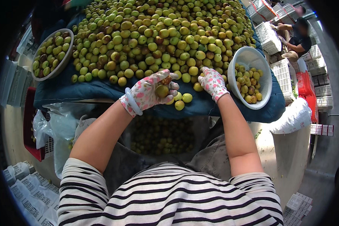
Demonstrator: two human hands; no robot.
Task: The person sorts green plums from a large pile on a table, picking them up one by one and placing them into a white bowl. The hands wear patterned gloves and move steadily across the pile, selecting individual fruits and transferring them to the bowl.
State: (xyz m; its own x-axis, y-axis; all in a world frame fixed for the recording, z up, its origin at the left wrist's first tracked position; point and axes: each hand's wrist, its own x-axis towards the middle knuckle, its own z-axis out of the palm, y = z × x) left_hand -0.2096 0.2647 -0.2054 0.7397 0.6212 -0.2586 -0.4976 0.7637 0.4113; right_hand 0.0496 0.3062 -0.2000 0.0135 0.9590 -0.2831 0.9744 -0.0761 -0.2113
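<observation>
Before me a large heap of green and brownish jujubes covers a table padded with dark blue cloth. My left hand, in a white glove with a pink floral print, holds a couple of fruits, one marked with a brown patch. At the heap's front edge, my right hand in a matching glove has its fingers curled beside a yellow-green jujube. Whether it grips a fruit is hidden. Several loose jujubes lie on the cloth between the hands.
A white plastic basket, partly filled with jujubes, stands on the right; a fuller bowl is at left. Below the table edge sits a container of darker fruit. Crates and a seated person are at far right.
</observation>
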